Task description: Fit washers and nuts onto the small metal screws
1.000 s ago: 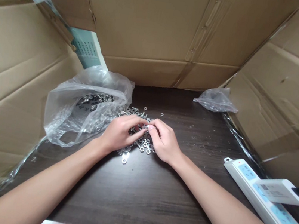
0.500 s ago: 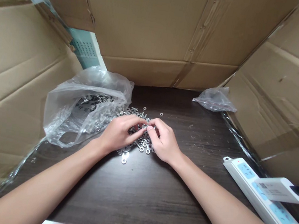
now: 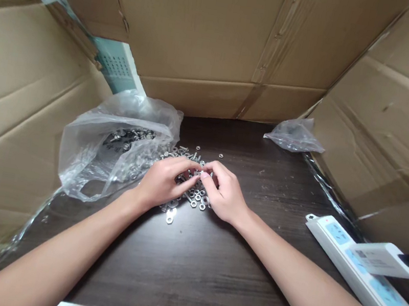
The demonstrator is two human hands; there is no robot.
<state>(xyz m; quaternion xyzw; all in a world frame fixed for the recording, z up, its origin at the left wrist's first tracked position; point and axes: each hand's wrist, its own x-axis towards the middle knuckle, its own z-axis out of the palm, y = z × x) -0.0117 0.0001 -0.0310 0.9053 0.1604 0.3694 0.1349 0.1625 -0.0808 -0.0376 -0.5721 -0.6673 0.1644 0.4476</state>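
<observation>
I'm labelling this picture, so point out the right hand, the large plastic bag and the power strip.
Right hand [image 3: 229,198]: head view, back of the hand.
Large plastic bag [image 3: 82,152]: head view, its left wall.
Power strip [image 3: 386,294]: head view, its lowest blue panel.

A makeshift work corner, this: tall brown cardboard panels [image 3: 208,29] box in a dark-brown wood-grain tabletop [image 3: 186,269] on three sides, silver metal nuts and bolts [image 3: 196,197] lie heaped beside a big clear plastic bag [image 3: 87,147], and over on the right, there's a long white power strip [image 3: 367,280] with pale-blue sockets [image 3: 386,294]! Home or workshop beyond? Can't tell.
</observation>
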